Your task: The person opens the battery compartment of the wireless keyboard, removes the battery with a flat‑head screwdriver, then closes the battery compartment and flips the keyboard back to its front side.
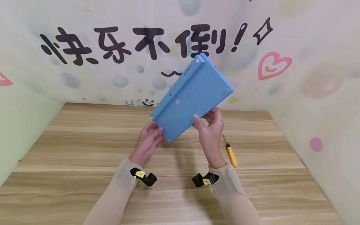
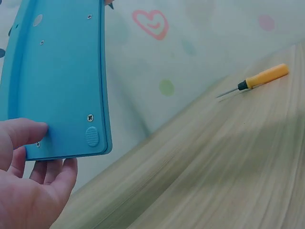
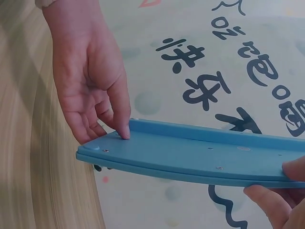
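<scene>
Free tabletop (image 1: pixel 70 150) left, blue panel (image 1: pixel 192 101) blocking ahead, screwdriver (image 1: pixel 230 151) right

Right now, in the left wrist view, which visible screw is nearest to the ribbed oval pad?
The screw directly above the ribbed pad on the blue panel; the other screws there sit farther away.

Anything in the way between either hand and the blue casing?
Nothing visible. The left hand grips one short end of the blue casing directly; the right hand holds a long edge. The yellow-handled screwdriver lies apart on the wooden table, right of the right wrist, blocking neither.
</scene>
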`<state>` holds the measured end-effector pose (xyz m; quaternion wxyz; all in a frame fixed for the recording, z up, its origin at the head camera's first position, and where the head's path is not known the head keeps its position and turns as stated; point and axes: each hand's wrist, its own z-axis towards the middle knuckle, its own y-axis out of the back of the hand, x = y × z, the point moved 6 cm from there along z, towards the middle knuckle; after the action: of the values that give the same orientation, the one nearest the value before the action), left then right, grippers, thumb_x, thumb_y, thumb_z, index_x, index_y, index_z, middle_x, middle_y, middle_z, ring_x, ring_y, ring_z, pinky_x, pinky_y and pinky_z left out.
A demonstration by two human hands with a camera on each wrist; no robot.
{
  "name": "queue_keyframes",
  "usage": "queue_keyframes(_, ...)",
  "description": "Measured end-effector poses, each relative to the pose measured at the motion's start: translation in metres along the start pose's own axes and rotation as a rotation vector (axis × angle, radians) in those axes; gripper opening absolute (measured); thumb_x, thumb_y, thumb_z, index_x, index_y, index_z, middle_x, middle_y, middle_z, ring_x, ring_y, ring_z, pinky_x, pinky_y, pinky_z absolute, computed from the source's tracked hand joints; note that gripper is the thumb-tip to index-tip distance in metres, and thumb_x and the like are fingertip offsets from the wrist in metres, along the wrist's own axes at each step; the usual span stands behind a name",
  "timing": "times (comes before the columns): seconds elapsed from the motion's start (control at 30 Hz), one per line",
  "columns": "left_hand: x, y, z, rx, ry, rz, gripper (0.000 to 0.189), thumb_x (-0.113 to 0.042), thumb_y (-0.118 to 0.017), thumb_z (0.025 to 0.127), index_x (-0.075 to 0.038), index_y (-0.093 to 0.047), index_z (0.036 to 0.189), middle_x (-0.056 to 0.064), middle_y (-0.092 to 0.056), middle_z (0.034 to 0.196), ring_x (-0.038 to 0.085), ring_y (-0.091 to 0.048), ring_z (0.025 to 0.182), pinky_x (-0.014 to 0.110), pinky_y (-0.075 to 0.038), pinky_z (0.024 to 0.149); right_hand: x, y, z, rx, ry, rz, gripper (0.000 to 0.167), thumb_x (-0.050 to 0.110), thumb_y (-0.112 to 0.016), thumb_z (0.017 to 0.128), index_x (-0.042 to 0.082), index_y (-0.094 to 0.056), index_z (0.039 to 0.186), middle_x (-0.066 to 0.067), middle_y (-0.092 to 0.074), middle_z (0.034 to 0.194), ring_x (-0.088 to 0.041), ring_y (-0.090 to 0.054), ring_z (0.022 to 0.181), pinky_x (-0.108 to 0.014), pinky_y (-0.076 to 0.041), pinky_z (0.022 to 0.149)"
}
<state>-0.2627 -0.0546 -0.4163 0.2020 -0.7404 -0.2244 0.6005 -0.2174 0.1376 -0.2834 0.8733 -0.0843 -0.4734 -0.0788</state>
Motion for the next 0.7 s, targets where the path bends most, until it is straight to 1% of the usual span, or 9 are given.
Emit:
queue_keyframes(0.13,-0.002,0.0,0.0,0.008,-0.017,0.05,0.031,0.011,-0.051,0.086,-0.009,-0.039,0.107,0.013,-0.043,0.116,0.019,-0.052,0.092,0.026,-0.048,0.075,-0.001,0.001,0.001,0.012,-0.012,0.026,0.034,-0.006,-0.064,0.08,-0.007,-0.044,0.107,-0.015,-0.053,0.094,-0.024,-0.057,0.084,-0.037,-0.054,0.061)
queue_keyframes(0.27,-0.004,0.002,-0.001,-0.002,-0.023,0.105,0.033,0.011,-0.052,0.085,-0.007,-0.039,0.11,0.011,-0.044,0.112,0.018,-0.053,0.089,0.025,-0.048,0.073,-0.002,0.001,0.002,0.031,-0.028,0.043,0.037,-0.008,-0.064,0.078,-0.005,-0.044,0.109,-0.013,-0.053,0.096,-0.024,-0.056,0.084,-0.037,-0.054,0.06)
queue_keyframes(0.37,-0.005,0.005,-0.001,-0.009,-0.025,0.132,0.035,0.011,-0.053,0.085,-0.006,-0.039,0.112,0.011,-0.044,0.113,0.017,-0.054,0.088,0.024,-0.048,0.073,0.0,0.002,0.003,0.044,-0.018,0.038,0.043,-0.008,-0.064,0.077,-0.004,-0.042,0.114,-0.013,-0.052,0.1,-0.025,-0.056,0.087,-0.035,-0.054,0.062)
queue_keyframes(0.43,-0.005,0.009,0.0,-0.015,-0.027,0.142,0.035,0.012,-0.054,0.084,-0.006,-0.039,0.112,0.011,-0.044,0.113,0.017,-0.054,0.088,0.024,-0.049,0.073,0.002,0.003,0.004,0.029,-0.007,0.029,0.048,-0.007,-0.065,0.077,-0.003,-0.041,0.119,-0.013,-0.052,0.103,-0.025,-0.056,0.089,-0.033,-0.054,0.063)
queue_keyframes(0.5,-0.006,0.012,0.0,-0.021,-0.027,0.153,0.036,0.013,-0.054,0.084,-0.005,-0.039,0.112,0.011,-0.044,0.113,0.017,-0.054,0.088,0.024,-0.049,0.072,0.003,0.005,0.006,0.017,0.001,0.022,0.055,-0.007,-0.065,0.076,-0.002,-0.038,0.124,-0.014,-0.052,0.108,-0.025,-0.055,0.093,-0.031,-0.053,0.065)
queue_keyframes(0.57,-0.007,0.016,0.001,-0.024,-0.022,0.159,0.036,0.013,-0.054,0.084,-0.006,-0.039,0.111,0.01,-0.044,0.112,0.017,-0.054,0.088,0.023,-0.049,0.071,0.004,0.006,0.007,0.01,0.001,0.023,0.061,-0.006,-0.066,0.076,-0.001,-0.035,0.129,-0.016,-0.051,0.111,-0.026,-0.055,0.097,-0.032,-0.053,0.068)
queue_keyframes(0.7,-0.01,0.02,-0.001,-0.01,-0.016,0.19,0.035,0.011,-0.055,0.084,-0.006,-0.04,0.111,0.01,-0.044,0.111,0.015,-0.055,0.085,0.022,-0.049,0.071,0.003,0.009,0.009,0.002,-0.011,0.02,0.069,-0.005,-0.067,0.077,0.002,-0.029,0.134,-0.013,-0.046,0.119,-0.024,-0.051,0.106,-0.04,-0.049,0.079)
